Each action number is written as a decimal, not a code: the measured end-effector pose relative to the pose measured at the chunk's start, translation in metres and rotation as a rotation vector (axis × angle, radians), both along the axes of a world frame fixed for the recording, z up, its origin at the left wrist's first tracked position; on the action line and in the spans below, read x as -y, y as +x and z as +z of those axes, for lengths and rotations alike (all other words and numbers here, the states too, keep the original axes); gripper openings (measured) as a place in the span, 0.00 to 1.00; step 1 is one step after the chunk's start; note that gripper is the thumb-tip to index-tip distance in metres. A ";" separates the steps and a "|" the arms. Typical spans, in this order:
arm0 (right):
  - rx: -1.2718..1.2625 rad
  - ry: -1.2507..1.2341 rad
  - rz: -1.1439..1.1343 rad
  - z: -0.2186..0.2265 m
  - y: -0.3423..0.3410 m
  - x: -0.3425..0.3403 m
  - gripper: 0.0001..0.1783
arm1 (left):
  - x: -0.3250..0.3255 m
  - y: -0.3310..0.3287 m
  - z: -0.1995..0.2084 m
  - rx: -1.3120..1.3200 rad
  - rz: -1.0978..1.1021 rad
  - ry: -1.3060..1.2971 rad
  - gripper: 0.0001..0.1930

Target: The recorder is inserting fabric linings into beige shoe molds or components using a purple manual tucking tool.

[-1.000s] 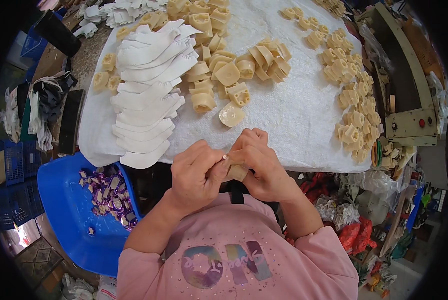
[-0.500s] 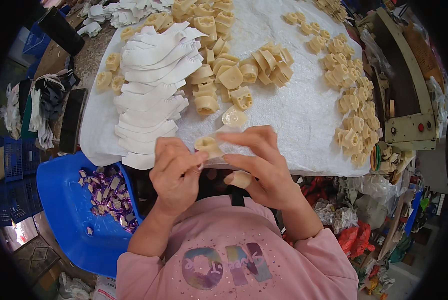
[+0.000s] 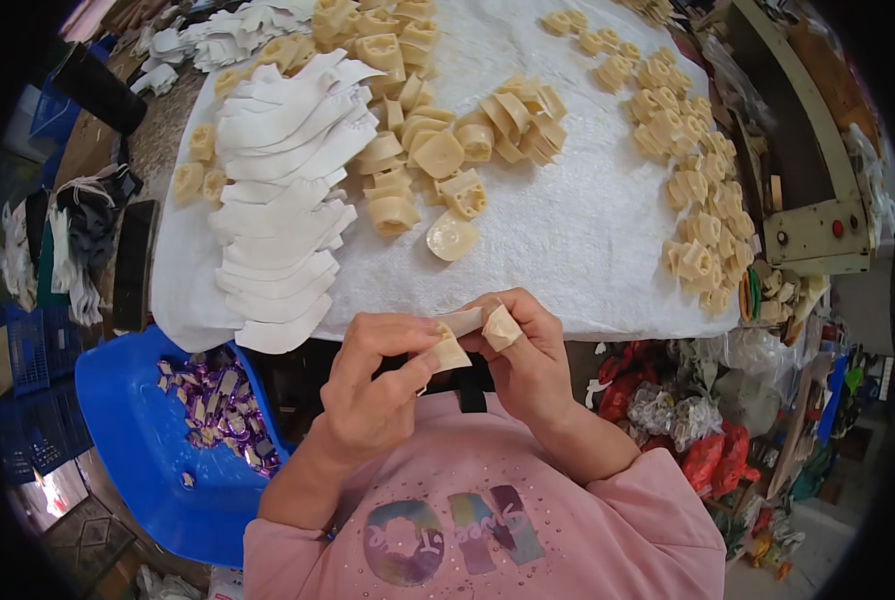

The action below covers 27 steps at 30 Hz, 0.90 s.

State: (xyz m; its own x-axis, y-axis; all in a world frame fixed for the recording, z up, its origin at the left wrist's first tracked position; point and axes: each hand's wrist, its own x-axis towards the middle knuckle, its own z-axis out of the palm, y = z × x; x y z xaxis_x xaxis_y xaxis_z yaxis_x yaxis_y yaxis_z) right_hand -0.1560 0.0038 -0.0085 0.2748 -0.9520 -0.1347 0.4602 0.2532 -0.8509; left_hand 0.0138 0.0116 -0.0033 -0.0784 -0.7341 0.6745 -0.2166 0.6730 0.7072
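Note:
In front of my body, both hands are raised close together at the table's near edge. My left hand [image 3: 380, 372] is closed on a cream plastic shoe heel [image 3: 451, 352], gripped between thumb and fingers. A thin white cover piece [image 3: 462, 320] spans from that heel to my right hand [image 3: 530, 352], whose thumb and fingers pinch its other end. The right thumb wears a pale wrap [image 3: 503, 328]. Beyond my left hand lies an overlapping row of white cover pieces [image 3: 280, 225]. A loose heel [image 3: 452, 237] rests just ahead of my hands.
Piled heels [image 3: 438, 150] occupy the white-covered table's [image 3: 568, 240] middle, and smaller cream pieces [image 3: 703, 190] line its right side. A blue tub [image 3: 138, 450] with purple-and-cream pieces stands at lower left. A phone [image 3: 135, 265] lies left; a machine frame [image 3: 818, 240] is right.
My hands have drawn nearer my body and closer together. The right fingers, spread before, now pinch the white piece. The view has shifted slightly, moving the table items left.

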 end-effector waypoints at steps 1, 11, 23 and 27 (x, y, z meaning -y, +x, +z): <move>0.002 0.017 0.038 -0.001 -0.003 -0.001 0.13 | 0.001 0.000 0.001 0.088 0.012 -0.018 0.12; -0.209 -0.135 0.044 0.012 0.003 -0.004 0.15 | 0.004 -0.011 0.010 0.471 0.154 -0.062 0.09; -0.151 -0.053 0.449 0.002 -0.025 0.042 0.22 | 0.003 -0.008 -0.003 -0.070 -0.143 0.249 0.12; -0.211 -0.123 0.534 0.009 -0.026 0.049 0.25 | 0.004 -0.007 -0.002 0.022 -0.191 0.187 0.12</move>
State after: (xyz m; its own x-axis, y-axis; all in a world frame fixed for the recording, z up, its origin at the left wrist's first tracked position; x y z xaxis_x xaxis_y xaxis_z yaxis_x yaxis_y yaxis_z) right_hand -0.1817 -0.0455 0.0006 0.7000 -0.7010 -0.1361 0.1133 0.2972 -0.9481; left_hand 0.0064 0.0079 -0.0048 -0.2409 -0.8161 0.5252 -0.1145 0.5613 0.8197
